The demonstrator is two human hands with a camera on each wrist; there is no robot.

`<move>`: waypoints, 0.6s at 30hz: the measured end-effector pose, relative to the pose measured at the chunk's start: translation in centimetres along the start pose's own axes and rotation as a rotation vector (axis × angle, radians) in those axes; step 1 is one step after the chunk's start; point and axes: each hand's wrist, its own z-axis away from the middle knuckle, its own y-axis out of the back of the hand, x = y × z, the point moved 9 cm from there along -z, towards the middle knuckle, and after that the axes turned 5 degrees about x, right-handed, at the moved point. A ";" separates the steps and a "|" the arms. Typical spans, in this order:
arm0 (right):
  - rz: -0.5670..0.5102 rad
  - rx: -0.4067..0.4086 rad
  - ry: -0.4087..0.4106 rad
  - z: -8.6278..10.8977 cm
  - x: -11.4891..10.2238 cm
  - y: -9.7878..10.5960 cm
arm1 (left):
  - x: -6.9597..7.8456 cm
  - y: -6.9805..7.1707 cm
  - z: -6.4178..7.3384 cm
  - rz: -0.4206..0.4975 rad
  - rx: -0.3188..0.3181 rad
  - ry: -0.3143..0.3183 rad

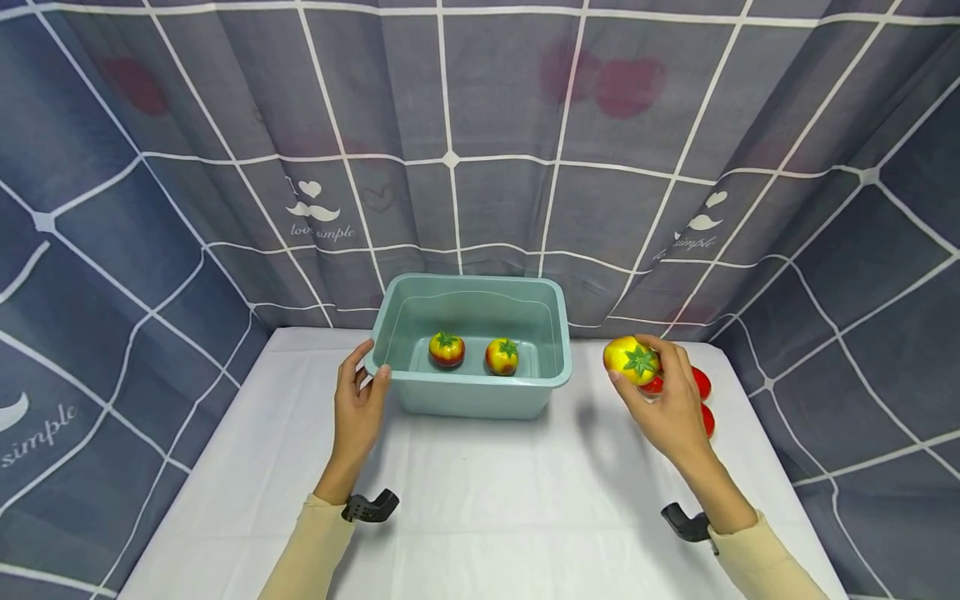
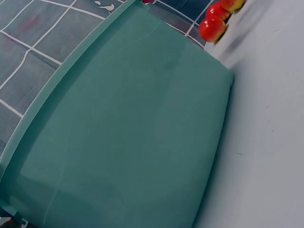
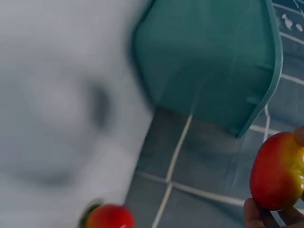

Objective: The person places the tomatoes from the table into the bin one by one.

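A pale green plastic bin [image 1: 480, 398] stands at the back of the table, with two red-and-yellow toy tomatoes, one on the left [image 1: 447, 350] and one on the right [image 1: 502, 357], on its floor. At the bin's front left corner, my left hand [image 1: 358, 417] holds the rim between thumb and fingers. To the right of the bin, my right hand [image 1: 671, 408] grips another toy tomato [image 1: 628, 358], its green leafy top facing the head camera. The right wrist view shows this tomato's red side [image 3: 273, 175] between fingertips. Below that hand lie several red tomatoes [image 1: 701, 383], partly hidden by it.
White cloth covers the table [image 1: 495, 517]. A grey-blue checked curtain [image 1: 495, 208] hangs close behind the bin and along both sides. Each wrist wears a black camera mount, one on the left [image 1: 371, 506] and one on the right [image 1: 686, 523].
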 end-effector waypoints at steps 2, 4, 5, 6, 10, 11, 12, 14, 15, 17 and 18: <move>-0.016 -0.015 0.015 -0.6 -0.9 -0.7 | 0.0 0.0 0.0 0.001 0.001 -0.001; -0.031 -0.025 0.033 -1.3 -2.0 -1.3 | -0.1 0.0 0.0 0.002 0.001 0.001; -0.036 -0.028 0.044 -1.6 -2.5 -1.5 | -0.1 0.0 0.0 0.004 0.001 0.002; -0.042 -0.033 0.056 -2.0 -3.1 -1.8 | -0.1 0.0 0.0 0.005 0.002 0.003; -0.056 -0.065 0.109 -3.4 -5.1 -3.1 | -0.2 0.0 0.0 0.004 0.005 0.003; -0.062 -0.079 0.122 -3.7 -5.5 -3.6 | -0.2 0.1 0.0 0.003 0.006 0.003; -0.068 -0.094 0.135 -4.0 -5.9 -4.0 | -0.2 0.1 0.0 0.002 0.006 0.004; -0.077 -0.126 0.153 -4.5 -6.6 -5.0 | -0.2 0.1 -0.1 0.003 0.007 0.003; -0.082 -0.144 0.158 -4.7 -6.8 -5.5 | -0.2 0.1 -0.1 0.004 0.006 0.002; -0.086 -0.183 0.164 -5.1 -7.2 -6.5 | -0.2 0.1 -0.1 0.006 0.003 0.003; -0.084 -0.201 0.166 -5.4 -7.2 -7.1 | -0.2 0.1 -0.1 0.007 0.002 0.001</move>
